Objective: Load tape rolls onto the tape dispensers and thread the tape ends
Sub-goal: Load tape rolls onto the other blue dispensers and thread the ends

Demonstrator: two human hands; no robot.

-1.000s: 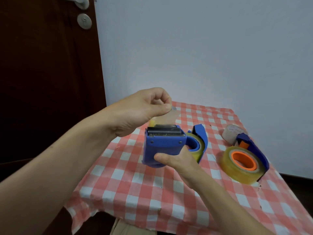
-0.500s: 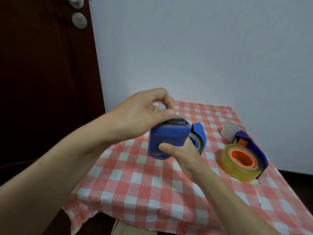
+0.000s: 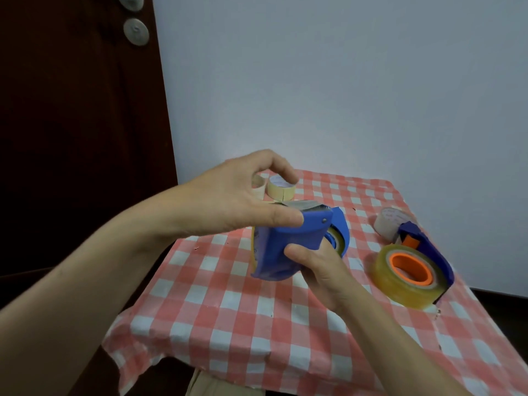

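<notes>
- A pale blue-grey wall (image 3: 343, 81) and a dark brown door (image 3: 80, 138) stand behind a small surface draped in a red-and-white checked cloth (image 3: 234, 324).
- Your right hand (image 3: 317, 270) has its grip closed around the blue tape dispenser (image 3: 285, 244), thumb on the near side, and holds it up above the cloth, tilted.
- A clear tape roll (image 3: 334, 238) sits in that dispenser, mostly hidden by the blue shell and your fingers.
- Your left hand (image 3: 240, 201) hovers at the dispenser's top end; its grip is loosely open, the index finger arched and the thumb lying against the blue body near the metal cutter (image 3: 305, 205). Whether it pinches the tape end cannot be told.
- To the right, a second blue dispenser (image 3: 428, 252) lies on the cloth with a clear roll on an orange core (image 3: 408, 270) in it.
- Just behind it lies a whitish tape roll (image 3: 388, 224), touching or nearly so.
- At the far left of the cloth, partly behind your left fingers, sit two cream masking-tape rolls (image 3: 281, 188), side by side.
</notes>
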